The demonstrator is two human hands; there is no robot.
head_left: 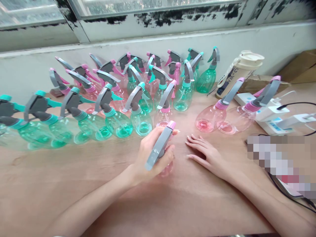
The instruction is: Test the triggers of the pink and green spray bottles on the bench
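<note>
Windows point(158, 7) run along the far side of the room, above a pale wall point(118, 54) whose frame shows patches of black. Below it stretches a wooden counter point(98, 177). Near the middle, the left hand point(144, 149) has its fingers point(166, 158) clamped around the upper part of a pink spray bottle point(159, 146) with a grey and pink head; the hand hides much of its body. Just beyond stands another pink bottle point(164, 115). To the right, the right hand point(211, 156) lies palm down on the counter, its fingers point(197, 144) slightly apart and holding nothing.

Two pink-collared bottles point(209, 117) stand side by side on the far side of the right hand. Green bottles point(123, 126) form a row from the left edge towards the middle, with a crowd of pink and green bottles point(182, 98) behind, closer to the wall. Farther right are a cream lidded cup point(240, 72), brown cardboard point(300, 70) and white power strips point(269, 115) with plugs and cables. Pixelation point(278, 158) covers something at the right edge.
</note>
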